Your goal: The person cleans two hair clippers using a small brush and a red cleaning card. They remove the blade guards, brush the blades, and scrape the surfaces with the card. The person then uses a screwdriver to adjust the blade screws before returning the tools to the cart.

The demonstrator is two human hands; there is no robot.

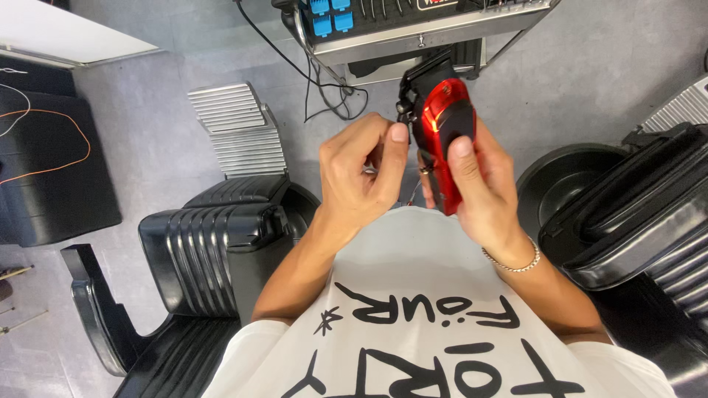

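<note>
My right hand grips a shiny red and black hair clipper, blade end pointing away, thumb resting on its black top panel. My left hand is next to the clipper's left side, fingers curled, with the thumb and fingertips pinched near the black blade head. Whether the left hand holds some small part I cannot tell. A thin chain bracelet sits on my right wrist. Both forearms rise from a white shirt with black lettering.
A black ribbed barber chair with a metal footrest stands at the left. Another black chair is at the right. A tool cart with blue parts and trailing black cables stands ahead on the grey floor.
</note>
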